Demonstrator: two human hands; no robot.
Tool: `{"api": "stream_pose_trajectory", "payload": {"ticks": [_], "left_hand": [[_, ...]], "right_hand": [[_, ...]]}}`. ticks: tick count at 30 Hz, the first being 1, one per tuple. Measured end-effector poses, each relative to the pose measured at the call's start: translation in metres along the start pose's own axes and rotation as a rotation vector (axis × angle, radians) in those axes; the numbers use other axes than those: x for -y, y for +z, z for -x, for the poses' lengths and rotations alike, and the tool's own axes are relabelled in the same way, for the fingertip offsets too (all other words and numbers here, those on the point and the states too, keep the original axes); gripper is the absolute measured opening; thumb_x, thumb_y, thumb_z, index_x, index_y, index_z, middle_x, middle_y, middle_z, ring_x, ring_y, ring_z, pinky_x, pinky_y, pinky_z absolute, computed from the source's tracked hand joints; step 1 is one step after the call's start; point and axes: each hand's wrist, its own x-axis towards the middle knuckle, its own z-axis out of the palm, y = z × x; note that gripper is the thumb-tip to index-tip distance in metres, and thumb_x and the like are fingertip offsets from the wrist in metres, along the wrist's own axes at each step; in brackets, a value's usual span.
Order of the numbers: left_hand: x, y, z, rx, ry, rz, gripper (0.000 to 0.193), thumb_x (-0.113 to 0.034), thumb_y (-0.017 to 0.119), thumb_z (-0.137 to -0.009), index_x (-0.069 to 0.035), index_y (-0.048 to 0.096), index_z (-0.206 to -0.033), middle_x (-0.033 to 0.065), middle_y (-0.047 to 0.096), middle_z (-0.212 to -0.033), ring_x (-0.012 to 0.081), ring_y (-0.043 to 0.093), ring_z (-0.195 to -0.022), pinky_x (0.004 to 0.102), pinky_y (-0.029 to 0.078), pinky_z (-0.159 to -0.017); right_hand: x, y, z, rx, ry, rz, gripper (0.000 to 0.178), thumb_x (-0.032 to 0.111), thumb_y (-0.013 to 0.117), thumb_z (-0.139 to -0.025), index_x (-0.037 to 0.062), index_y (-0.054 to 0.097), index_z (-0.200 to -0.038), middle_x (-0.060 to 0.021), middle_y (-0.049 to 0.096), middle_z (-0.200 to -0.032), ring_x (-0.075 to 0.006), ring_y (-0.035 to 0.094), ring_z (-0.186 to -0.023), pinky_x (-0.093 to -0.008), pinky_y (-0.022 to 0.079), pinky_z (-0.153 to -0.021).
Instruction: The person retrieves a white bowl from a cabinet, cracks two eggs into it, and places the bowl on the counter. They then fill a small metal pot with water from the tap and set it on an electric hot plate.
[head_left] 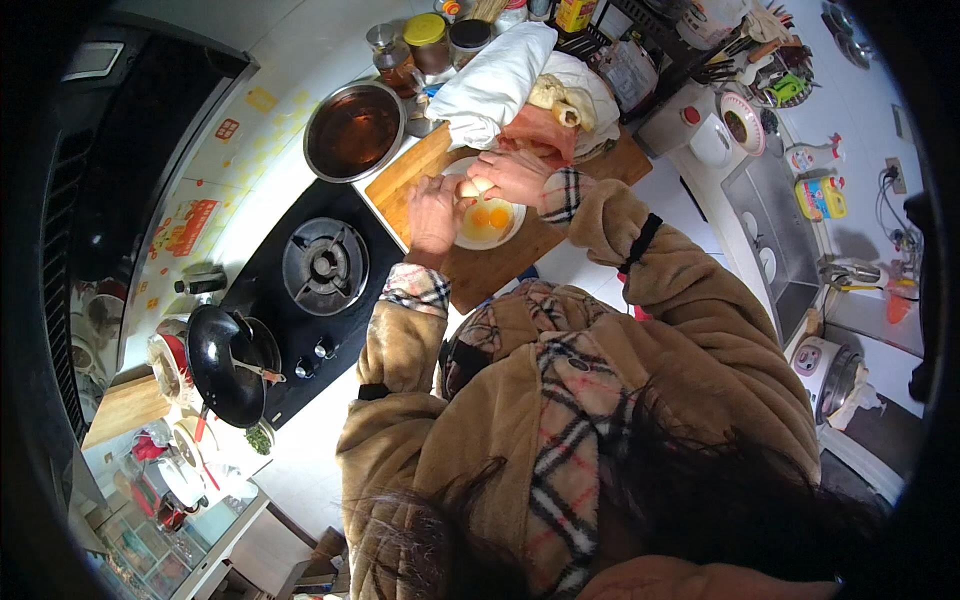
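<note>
My left hand (434, 212) and my right hand (509, 177) meet over a white bowl (519, 226). Between their fingers is a pale egg (477, 187), gripped from both sides. Whether its shell is cracked cannot be made out. Below it, egg yolks (490, 217) lie in clear egg white inside the bowl. The bowl rests on a wooden cutting board (510, 265), and the hands cover its far side. Just beyond my right hand, reddish-pink wrapping (540, 132) sits beside a white plastic bag (492, 82).
A steel basin (355, 132) of dark liquid stands beyond the board's left corner. To the left lie a gas burner (326, 266) and a black wok (226, 368). Jars (427, 42) line the back. On the right are a sink (768, 215) and a rice cooker (822, 372).
</note>
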Motion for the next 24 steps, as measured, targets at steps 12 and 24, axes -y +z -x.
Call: {"api": "stream_pose_trajectory", "payload": {"ticks": [12,24], "left_hand": [[-0.02,-0.052,-0.005,-0.076,0.112,-0.162,0.04,-0.026,0.08,-0.072,-0.011,0.067,-0.107,0.0068,0.068,-0.093,0.0261,0.059,-0.093,0.0402,0.041,-0.081],[-0.014,-0.039,0.01,-0.239,0.031,-0.096,0.039,-0.028,0.08,-0.073,-0.013,0.067,-0.106,0.0045,0.068,-0.093,0.0251,0.06,-0.092,0.0411,0.042,-0.081]], "right_hand": [[0.031,-0.032,0.007,-0.163,0.049,0.097,0.042,0.028,0.08,-0.074,0.011,0.059,-0.107,-0.0043,0.057,-0.107,-0.0299,0.061,-0.104,-0.0437,0.05,-0.081],[0.03,-0.01,0.03,-0.488,0.087,-0.189,0.038,0.024,0.078,-0.076,0.0104,0.059,-0.107,-0.0101,0.059,-0.105,-0.0328,0.062,-0.098,-0.0444,0.051,-0.078]]}}
